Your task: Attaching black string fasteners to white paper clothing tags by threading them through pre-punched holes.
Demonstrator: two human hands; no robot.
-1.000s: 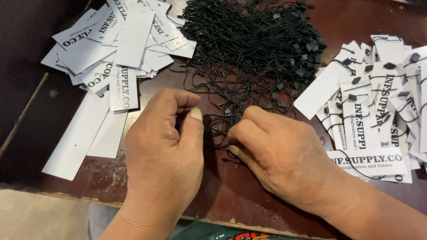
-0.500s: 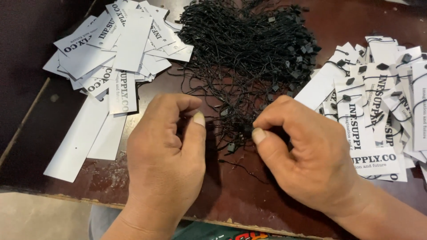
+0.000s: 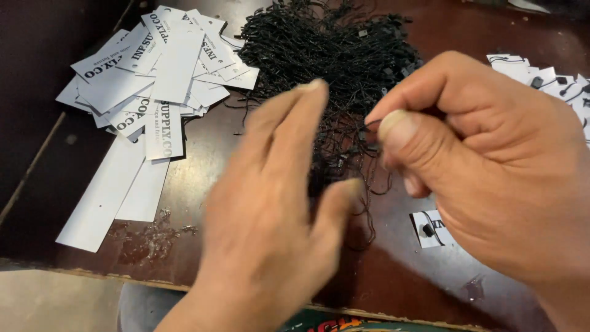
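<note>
Your right hand is closed, thumb and fingers pinching a thin black string that hangs from the pinch just in front of the heap of strings at the back of the dark table. Your left hand is open, blurred, holding nothing that I can make out. The risk, as I judge it: that string could snag its neighbours and drag a clump. White tags lie loose on the left, more threaded tags behind your right hand, 1 tag partly under it.
</note>
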